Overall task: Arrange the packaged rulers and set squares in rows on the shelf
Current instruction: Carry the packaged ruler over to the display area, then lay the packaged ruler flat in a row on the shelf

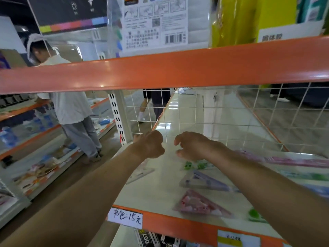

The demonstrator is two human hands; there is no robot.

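The left hand (149, 145) hovers over the back of the cream shelf board with an orange front edge (156, 189). Its fingers are curled under and its back faces the camera, so I cannot tell whether it grips anything. Under its forearm lies a pale clear-wrapped triangular set-square pack (142, 172), partly covered by the arm. Just right of it, the right hand (192, 147) is loosely curled, thumb and forefinger apart with nothing visible between them. Near that hand lie a green-printed clear pack (195, 165) and a purple triangular set-square pack (204, 180). A red-pink triangular set-square pack (199, 204) lies closest to the front edge. The three lie flat at differing angles. Farther right, a long pink ruler pack (293, 161), a long green ruler pack (313, 176) and a blue ruler pack (318, 190) run out past the frame's edge. The right forearm hides part of a small green pack (254, 214). Every pack is blurred and its print unreadable
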